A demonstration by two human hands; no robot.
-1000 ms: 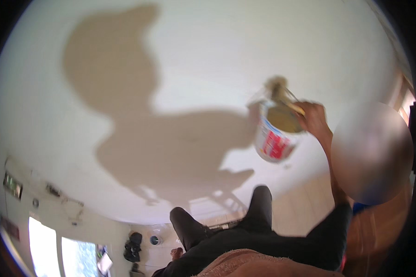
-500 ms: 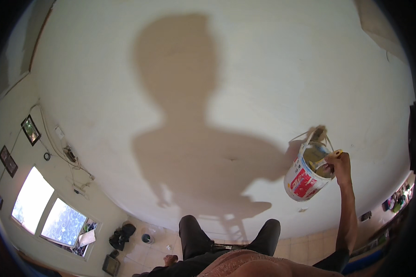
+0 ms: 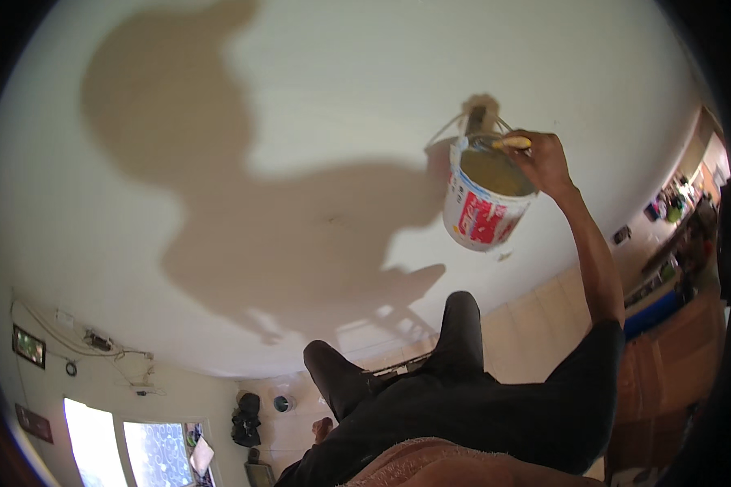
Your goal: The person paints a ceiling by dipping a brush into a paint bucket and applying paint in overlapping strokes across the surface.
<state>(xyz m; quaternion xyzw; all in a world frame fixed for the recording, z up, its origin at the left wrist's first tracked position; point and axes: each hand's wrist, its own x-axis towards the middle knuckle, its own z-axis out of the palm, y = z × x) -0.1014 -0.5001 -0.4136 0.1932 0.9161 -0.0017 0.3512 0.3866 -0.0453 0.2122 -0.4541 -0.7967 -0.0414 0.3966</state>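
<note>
My right hand (image 3: 551,165), raised at the right, is closed on a paintbrush (image 3: 513,143) with a yellow handle. Its head lies at the far rim of a white bucket (image 3: 456,213) with a red label, and my fingers are close to the bucket's right rim. Inside the bucket is a murky, olive-brown liquid (image 3: 495,172). The bucket's handle stands up toward a dark patch on the wall; what holds the bucket up I cannot make out. Low beside my left thigh is my left hand (image 3: 322,428), small and partly hidden; its wall shadow shows fingers apart.
A pale wall (image 3: 365,97) fills the view ahead, bearing my shadow and a ladder-like one. Below are my bent knees and tiled floor (image 3: 536,325). At lower left stand a small bucket (image 3: 283,403), a black bag (image 3: 246,420) and a window (image 3: 158,454). Household clutter (image 3: 674,199) lies far right.
The view has turned, so the bucket sits higher and further left. My right hand has shifted the brush from inside the bucket up to its far rim.
</note>
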